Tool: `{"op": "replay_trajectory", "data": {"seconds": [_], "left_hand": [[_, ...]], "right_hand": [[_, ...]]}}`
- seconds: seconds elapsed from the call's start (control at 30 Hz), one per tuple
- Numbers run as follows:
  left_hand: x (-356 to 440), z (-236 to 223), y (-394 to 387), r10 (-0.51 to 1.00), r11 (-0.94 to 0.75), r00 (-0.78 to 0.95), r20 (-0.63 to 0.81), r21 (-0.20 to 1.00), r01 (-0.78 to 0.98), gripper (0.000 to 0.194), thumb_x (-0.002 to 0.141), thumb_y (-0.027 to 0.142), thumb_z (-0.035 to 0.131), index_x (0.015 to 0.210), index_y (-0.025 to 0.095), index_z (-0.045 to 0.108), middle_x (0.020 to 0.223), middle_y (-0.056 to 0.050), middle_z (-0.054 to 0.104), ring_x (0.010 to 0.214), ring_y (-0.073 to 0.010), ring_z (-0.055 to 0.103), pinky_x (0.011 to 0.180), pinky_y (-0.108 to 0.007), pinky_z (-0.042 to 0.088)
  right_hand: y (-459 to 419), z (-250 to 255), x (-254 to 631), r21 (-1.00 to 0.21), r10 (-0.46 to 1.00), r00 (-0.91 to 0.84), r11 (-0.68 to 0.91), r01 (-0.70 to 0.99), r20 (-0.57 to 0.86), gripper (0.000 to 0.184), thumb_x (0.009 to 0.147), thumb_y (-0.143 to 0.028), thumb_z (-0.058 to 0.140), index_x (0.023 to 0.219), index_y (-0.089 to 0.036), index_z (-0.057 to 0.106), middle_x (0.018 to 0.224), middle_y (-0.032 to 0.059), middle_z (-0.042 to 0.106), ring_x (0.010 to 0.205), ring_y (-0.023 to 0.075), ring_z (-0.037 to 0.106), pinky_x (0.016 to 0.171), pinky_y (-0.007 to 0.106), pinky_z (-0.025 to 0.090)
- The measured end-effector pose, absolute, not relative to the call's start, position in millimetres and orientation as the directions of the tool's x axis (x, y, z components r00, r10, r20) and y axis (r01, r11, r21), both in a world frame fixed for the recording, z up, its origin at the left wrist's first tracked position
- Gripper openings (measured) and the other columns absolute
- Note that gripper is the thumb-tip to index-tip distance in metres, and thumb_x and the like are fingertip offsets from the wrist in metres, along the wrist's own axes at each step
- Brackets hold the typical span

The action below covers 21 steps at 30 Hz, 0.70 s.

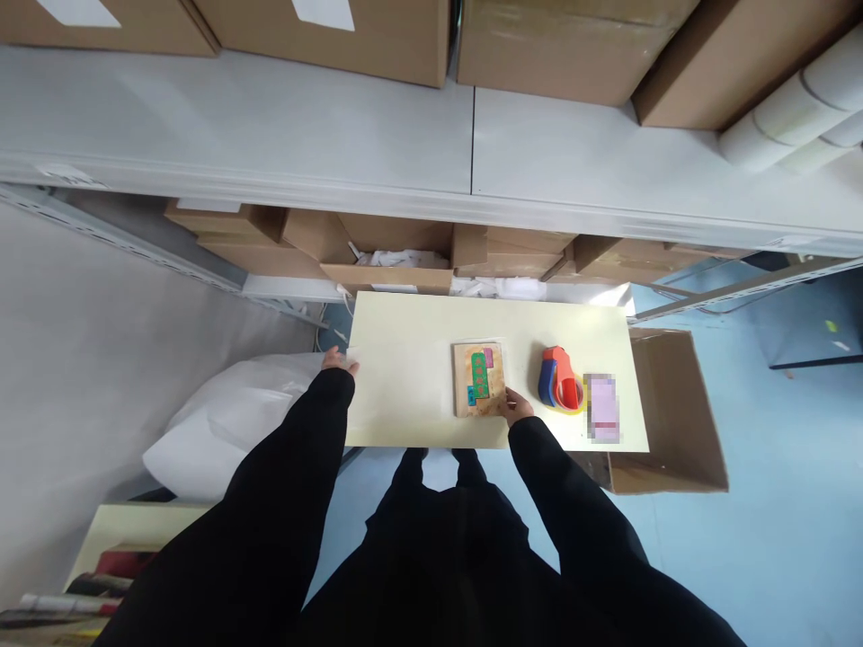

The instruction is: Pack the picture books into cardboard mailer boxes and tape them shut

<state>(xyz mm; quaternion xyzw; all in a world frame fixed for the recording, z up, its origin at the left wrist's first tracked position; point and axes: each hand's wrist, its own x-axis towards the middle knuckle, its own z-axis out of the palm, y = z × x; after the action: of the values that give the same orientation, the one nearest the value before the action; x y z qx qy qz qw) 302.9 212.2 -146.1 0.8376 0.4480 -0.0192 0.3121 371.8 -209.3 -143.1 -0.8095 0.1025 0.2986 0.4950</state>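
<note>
A book (480, 380) with a tan cover and a green, pink and blue title design lies flat on the cream table (418, 314). My right hand (518, 406) grips its lower right edge, thumb and fingers close together. At the table's left edge, my left hand (341, 359) pinches the left end of a thin pale sheet (397, 382). That sheet spreads across the tabletop toward the book; whether it runs under the book I cannot tell. To the right of my right hand sits a red and blue tape dispenser (559, 382) with a roll of yellowish tape.
A blurred pink item (603, 407) lies right of the dispenser. An open cardboard box (680, 413) stands beyond the table's right end. White plastic bagging (222, 422) bulges at left. Behind the table, a grey shelf (303, 126) carries cartons and white rolls (802, 108).
</note>
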Motion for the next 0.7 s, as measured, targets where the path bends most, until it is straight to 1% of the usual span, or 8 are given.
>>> {"op": "replay_trajectory", "data": {"seconds": [0.1, 0.17, 0.23, 0.3, 0.4, 0.5, 0.6, 0.7], "left_hand": [[305, -127, 181, 0.572, -0.690, 0.784, -0.239, 0.375, 0.619, 0.064, 0.068, 0.029, 0.058, 0.124, 0.010, 0.034, 0.127, -0.017, 0.038, 0.119, -0.0270, 0.036, 0.101, -0.038, 0.029], [304, -117, 136, 0.430, -0.761, 0.858, -0.280, 0.399, 0.511, 0.055, 0.068, 0.029, 0.057, 0.119, 0.014, 0.042, 0.124, -0.012, 0.044, 0.119, -0.0235, 0.037, 0.102, -0.032, 0.027], [299, -111, 79, 0.088, -0.841, 0.899, -0.429, 0.452, 0.298, 0.048, 0.070, 0.032, 0.055, 0.115, 0.015, 0.048, 0.124, -0.011, 0.046, 0.117, -0.0235, 0.039, 0.102, -0.031, 0.027], [291, -109, 26, -0.122, -0.858, 0.865, -0.486, 0.489, 0.154, 0.055, 0.068, 0.040, 0.056, 0.118, 0.019, 0.046, 0.133, -0.009, 0.037, 0.122, -0.0268, 0.032, 0.101, -0.035, 0.027], [282, -109, -23, -0.164, -0.886, 0.817, -0.553, 0.447, 0.124, 0.071, 0.065, 0.042, 0.057, 0.128, 0.021, 0.031, 0.144, -0.010, 0.016, 0.128, -0.0309, 0.019, 0.101, -0.042, 0.024], [278, -112, -35, -0.140, -0.893, 0.776, -0.615, 0.418, 0.170, 0.073, 0.066, 0.040, 0.056, 0.129, 0.020, 0.025, 0.145, -0.011, 0.008, 0.128, -0.0314, 0.020, 0.099, -0.043, 0.026], [278, -115, -31, -0.122, -0.893, 0.768, -0.629, 0.407, 0.191, 0.073, 0.065, 0.038, 0.058, 0.129, 0.020, 0.025, 0.146, -0.011, 0.008, 0.127, -0.0310, 0.024, 0.099, -0.042, 0.027], [277, -118, -29, -0.115, -0.880, 0.764, -0.634, 0.423, 0.218, 0.075, 0.065, 0.039, 0.059, 0.130, 0.021, 0.025, 0.146, -0.010, 0.008, 0.128, -0.0303, 0.022, 0.100, -0.041, 0.027]], "right_hand": [[-211, -135, 370, -0.648, 0.035, 0.887, -0.697, -0.308, -0.460, 0.047, 0.060, -0.029, 0.061, 0.106, -0.018, 0.058, 0.112, 0.0101, 0.052, 0.108, 0.0282, 0.047, 0.097, 0.038, 0.035], [-211, -133, 368, -0.638, 0.015, 0.898, -0.709, -0.301, -0.440, 0.053, 0.061, -0.028, 0.059, 0.112, -0.016, 0.053, 0.122, 0.0116, 0.045, 0.117, 0.0287, 0.039, 0.102, 0.039, 0.028], [-211, -135, 366, -0.646, -0.006, 0.906, -0.699, -0.306, -0.423, 0.059, 0.062, -0.031, 0.058, 0.118, -0.014, 0.047, 0.125, 0.0131, 0.042, 0.119, 0.0287, 0.037, 0.102, 0.040, 0.027], [-209, -139, 364, -0.690, -0.015, 0.913, -0.650, -0.318, -0.407, 0.066, 0.062, -0.036, 0.059, 0.122, -0.014, 0.042, 0.124, 0.0136, 0.043, 0.119, 0.0292, 0.037, 0.101, 0.041, 0.027], [-207, -146, 365, -0.730, -0.027, 0.898, -0.573, -0.373, -0.438, 0.077, 0.056, -0.038, 0.064, 0.125, -0.015, 0.038, 0.124, 0.0135, 0.044, 0.111, 0.0283, 0.046, 0.094, 0.040, 0.036], [-206, -149, 371, -0.690, -0.048, 0.855, -0.568, -0.448, -0.517, 0.080, 0.052, -0.036, 0.067, 0.123, -0.015, 0.038, 0.116, 0.0141, 0.050, 0.094, 0.0242, 0.056, 0.081, 0.036, 0.045], [-207, -150, 381, -0.659, -0.005, 0.813, -0.583, -0.476, -0.583, 0.060, 0.053, -0.034, 0.067, 0.108, -0.014, 0.051, 0.094, 0.0097, 0.061, 0.078, 0.0205, 0.060, 0.068, 0.032, 0.049], [-207, -149, 390, -0.632, 0.039, 0.782, -0.614, -0.473, -0.622, 0.030, 0.053, -0.030, 0.067, 0.077, -0.014, 0.058, 0.072, 0.0059, 0.063, 0.063, 0.0185, 0.058, 0.055, 0.029, 0.046]]}}
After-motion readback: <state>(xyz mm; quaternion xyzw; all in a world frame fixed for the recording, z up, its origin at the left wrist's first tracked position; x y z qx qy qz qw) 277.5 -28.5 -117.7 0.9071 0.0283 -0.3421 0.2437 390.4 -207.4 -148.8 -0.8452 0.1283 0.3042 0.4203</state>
